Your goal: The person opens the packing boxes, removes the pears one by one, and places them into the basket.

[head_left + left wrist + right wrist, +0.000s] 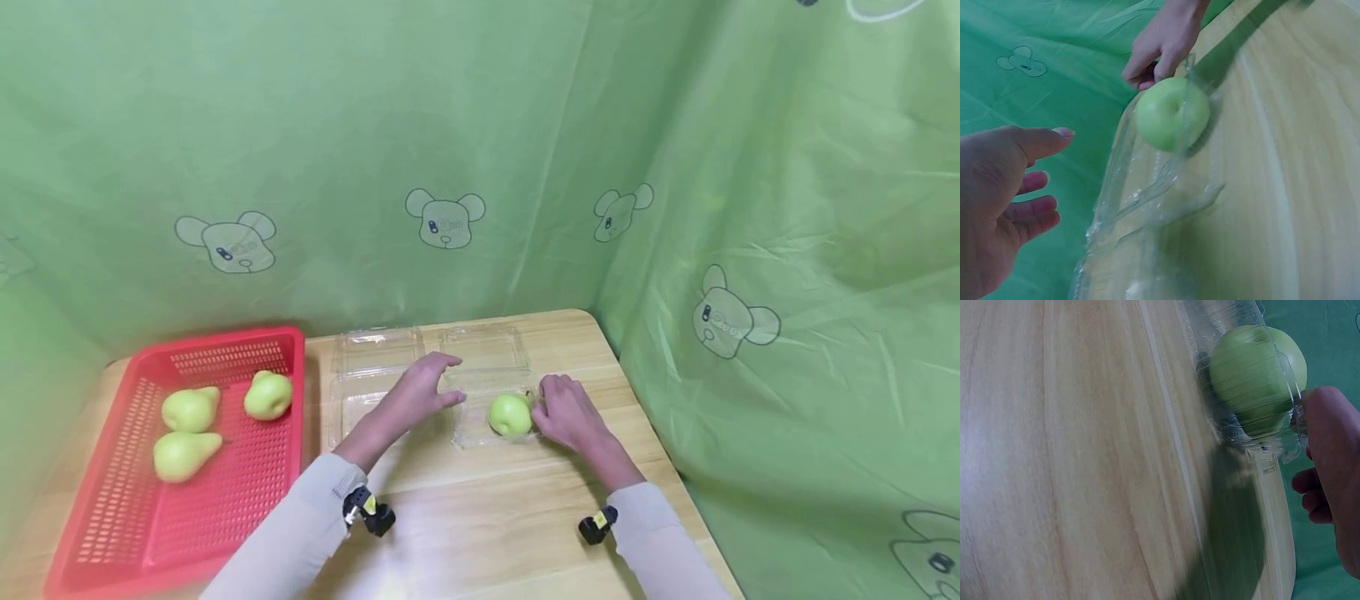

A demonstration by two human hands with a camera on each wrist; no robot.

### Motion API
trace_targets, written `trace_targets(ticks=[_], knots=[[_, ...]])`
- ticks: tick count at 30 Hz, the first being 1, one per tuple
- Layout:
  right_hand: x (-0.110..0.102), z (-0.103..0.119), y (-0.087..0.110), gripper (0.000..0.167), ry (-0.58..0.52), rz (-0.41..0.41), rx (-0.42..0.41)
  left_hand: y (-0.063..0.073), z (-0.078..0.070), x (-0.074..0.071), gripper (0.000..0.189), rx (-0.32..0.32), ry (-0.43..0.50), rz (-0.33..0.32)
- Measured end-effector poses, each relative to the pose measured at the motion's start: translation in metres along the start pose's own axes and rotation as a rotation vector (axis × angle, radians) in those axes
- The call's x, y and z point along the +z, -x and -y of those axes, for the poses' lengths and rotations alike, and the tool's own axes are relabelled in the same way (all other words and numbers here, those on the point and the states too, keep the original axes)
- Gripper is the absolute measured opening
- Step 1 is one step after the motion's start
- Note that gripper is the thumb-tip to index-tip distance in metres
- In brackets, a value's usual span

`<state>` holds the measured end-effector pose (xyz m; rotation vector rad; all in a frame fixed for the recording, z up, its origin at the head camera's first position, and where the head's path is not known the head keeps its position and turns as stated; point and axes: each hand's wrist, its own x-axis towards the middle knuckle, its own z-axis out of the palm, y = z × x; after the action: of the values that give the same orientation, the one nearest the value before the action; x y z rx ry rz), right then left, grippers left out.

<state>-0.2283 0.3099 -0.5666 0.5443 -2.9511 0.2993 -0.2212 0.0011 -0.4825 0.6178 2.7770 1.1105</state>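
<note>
A green pear (510, 415) lies on its side in a clear plastic clamshell box (468, 429) on the wooden table. My right hand (568, 412) is at the box's right end, fingers curled, and pinches the clear rim beside the pear's narrow end. The right wrist view shows the thumb (1322, 403) right at that rim, with the pear (1254, 375) seen through the plastic. To the left of the pear, my left hand (420, 392) hovers with thumb and fingers apart, holding nothing. In the left wrist view its fingers (1035, 209) are relaxed, beside the box.
A red plastic basket (296, 400) with three pears (187, 456) stands at the left of the table. The opened lid (483, 346) extends behind the pear's box. Another clear clamshell box (378, 350) sits left of it. Green curtains (450, 125) border the table's back and right.
</note>
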Motion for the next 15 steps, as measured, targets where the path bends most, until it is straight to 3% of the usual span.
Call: trace_targets(ticks=[15], knots=[[-0.001,0.002,0.0,0.018,-0.01,0.009,-0.005,-0.012,-0.005,0.045,0.072,-0.028,0.165,0.05]])
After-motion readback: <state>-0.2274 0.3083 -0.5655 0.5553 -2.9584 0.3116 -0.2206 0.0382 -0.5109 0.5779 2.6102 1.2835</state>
